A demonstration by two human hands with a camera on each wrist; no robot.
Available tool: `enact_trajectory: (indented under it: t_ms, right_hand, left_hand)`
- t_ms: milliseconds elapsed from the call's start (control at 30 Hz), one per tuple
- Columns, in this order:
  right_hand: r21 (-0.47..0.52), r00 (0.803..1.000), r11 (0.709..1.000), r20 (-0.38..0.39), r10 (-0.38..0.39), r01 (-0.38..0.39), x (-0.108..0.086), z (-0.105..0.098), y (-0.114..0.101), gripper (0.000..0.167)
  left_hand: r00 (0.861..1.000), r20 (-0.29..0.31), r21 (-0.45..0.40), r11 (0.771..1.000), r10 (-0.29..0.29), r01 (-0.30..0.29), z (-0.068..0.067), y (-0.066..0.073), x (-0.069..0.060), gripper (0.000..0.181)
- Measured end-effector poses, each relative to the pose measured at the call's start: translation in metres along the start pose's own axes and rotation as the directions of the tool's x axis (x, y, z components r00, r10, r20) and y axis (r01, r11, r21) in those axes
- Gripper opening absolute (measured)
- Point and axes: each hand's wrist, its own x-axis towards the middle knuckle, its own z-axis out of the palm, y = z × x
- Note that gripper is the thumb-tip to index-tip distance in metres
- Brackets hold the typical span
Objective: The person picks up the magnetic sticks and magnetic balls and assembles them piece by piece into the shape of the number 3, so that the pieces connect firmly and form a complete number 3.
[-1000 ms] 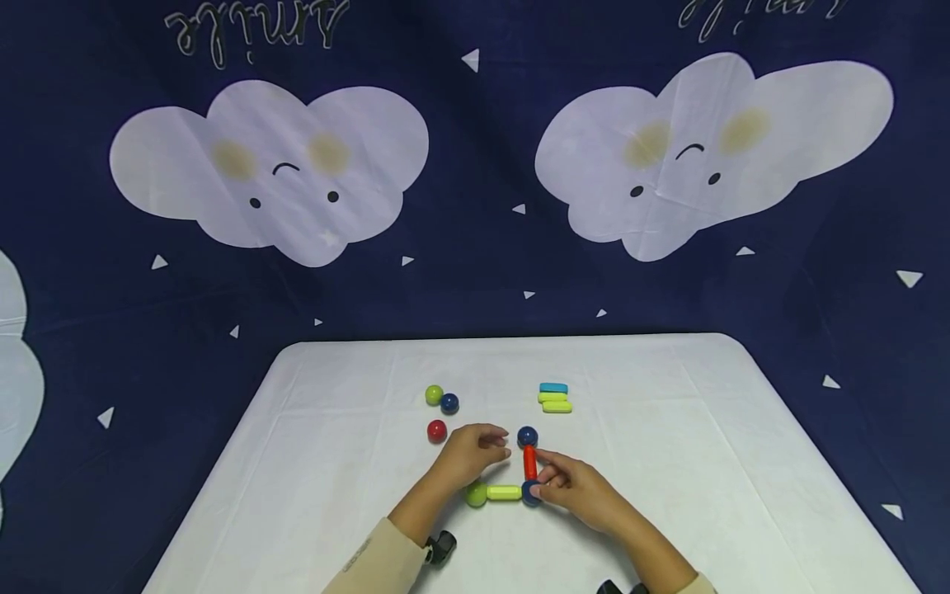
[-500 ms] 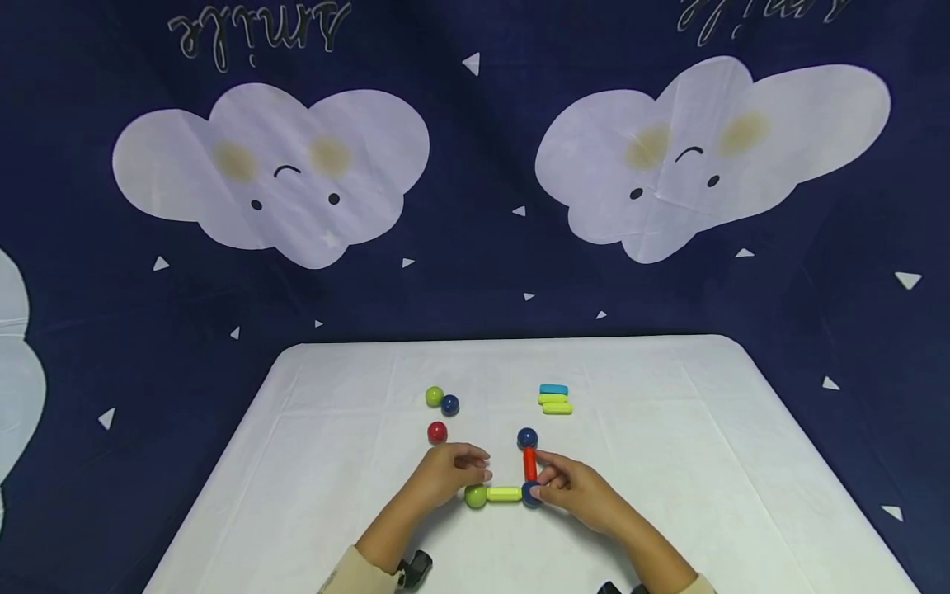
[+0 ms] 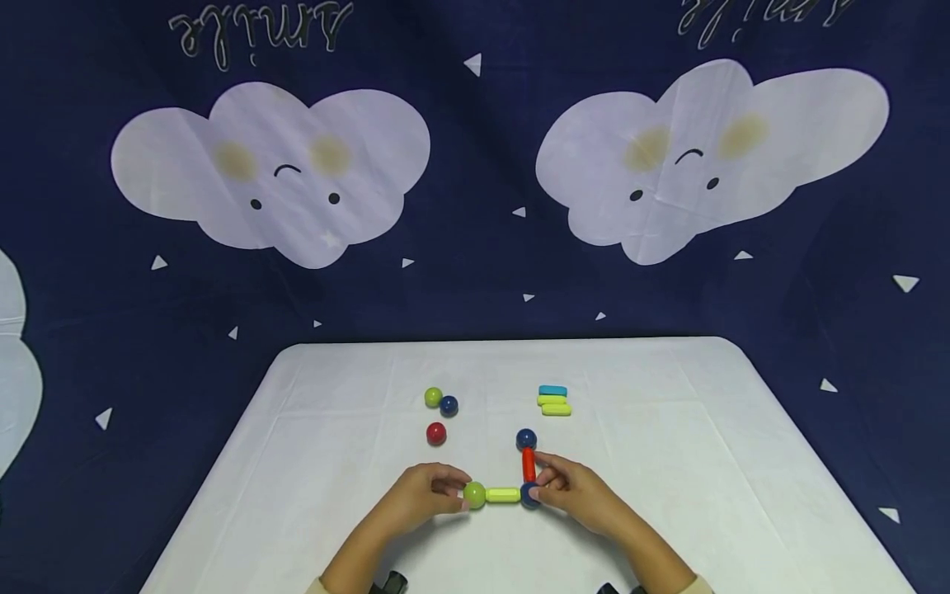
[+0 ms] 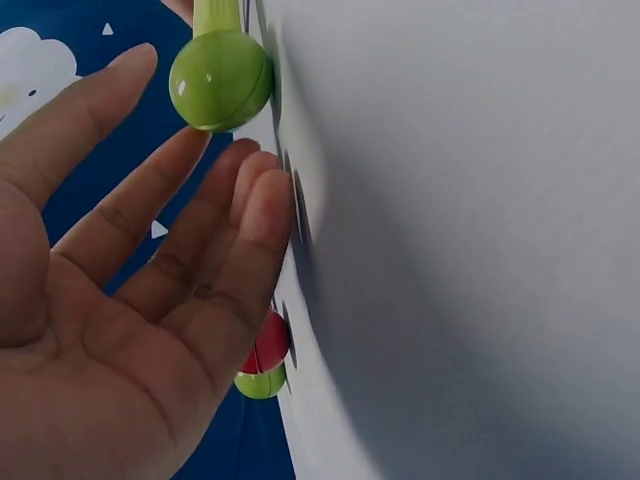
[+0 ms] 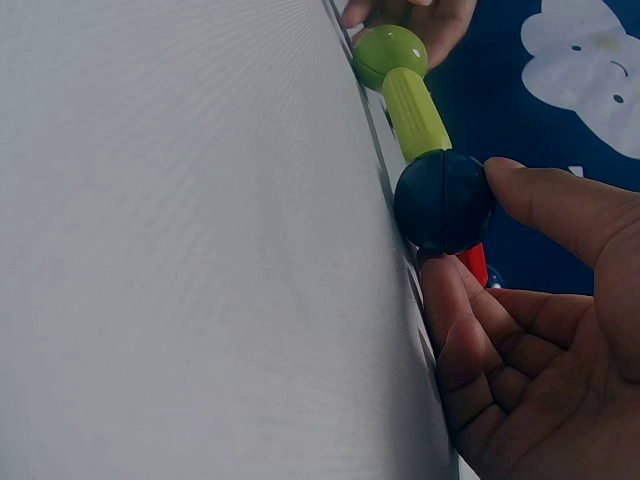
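Note:
An L-shaped chain of toy balls and rods lies on the white table. Its green ball (image 3: 474, 495) joins a yellow-green rod (image 3: 503, 495), which meets a dark blue corner ball (image 5: 444, 202). From that corner a red rod (image 3: 529, 464) runs away to another dark blue ball (image 3: 526, 439). My right hand (image 3: 582, 495) pinches the corner ball between thumb and fingers. At the other end my left hand (image 3: 426, 499) is spread around the green ball; in the left wrist view a fingertip seems to touch it, while the thumb stands apart.
Beyond my left hand lie a loose red ball (image 3: 436, 434), a smaller-looking green ball (image 3: 433, 398) and a dark blue ball (image 3: 449, 406). Further right sit a blue rod (image 3: 552, 390) and two yellow-green rods (image 3: 556, 409). A dark cloud-print cloth (image 3: 475, 165) hangs behind the table (image 3: 334, 412).
My left hand has moved left and toward me, from above the chain to the green ball's side. The right hand has kept its hold on the corner ball.

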Motion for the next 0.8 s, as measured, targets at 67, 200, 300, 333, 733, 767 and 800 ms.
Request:
enact_trajectory:
  t_ms: [67,200,300,333,733,767,800]
  right_hand:
    - [-0.001,1.0,1.0,0.002,0.002,-0.002,0.0,0.0,0.0,0.068]
    - [-0.012,1.0,1.0,0.001,0.003,-0.003,-0.001,0.0,-0.001,0.068]
    - [-0.013,1.0,1.0,0.003,0.004,-0.004,-0.001,0.0,-0.002,0.068]
    - [-0.013,1.0,1.0,0.003,0.002,-0.002,-0.001,0.0,-0.002,0.068]
    - [-0.026,1.0,1.0,0.0,-0.01,0.01,-0.001,0.0,-0.001,0.069]
    - [-0.032,1.0,0.999,0.0,-0.016,0.016,-0.001,-0.001,-0.001,0.069]
    - [-0.036,1.0,0.999,0.0,-0.018,0.018,-0.001,-0.001,-0.001,0.069]
  left_hand:
    - [1.0,-0.013,0.002,1.0,0.004,-0.004,0.002,-0.001,-0.002,0.033]
    - [0.999,-0.043,0.002,1.0,0.024,-0.024,0.007,-0.003,-0.003,0.035]
    - [0.997,-0.064,-0.011,0.999,0.034,-0.035,0.011,-0.004,-0.002,0.036]
    - [0.997,-0.069,-0.014,0.999,0.031,-0.032,0.013,-0.004,-0.002,0.036]
    - [0.994,-0.105,-0.018,0.999,-0.034,0.032,0.019,-0.003,0.001,0.032]
    - [0.994,-0.107,-0.018,0.999,-0.034,0.033,0.019,-0.003,0.001,0.031]
    - [0.994,-0.107,-0.016,0.999,-0.033,0.032,0.019,-0.003,0.002,0.03]
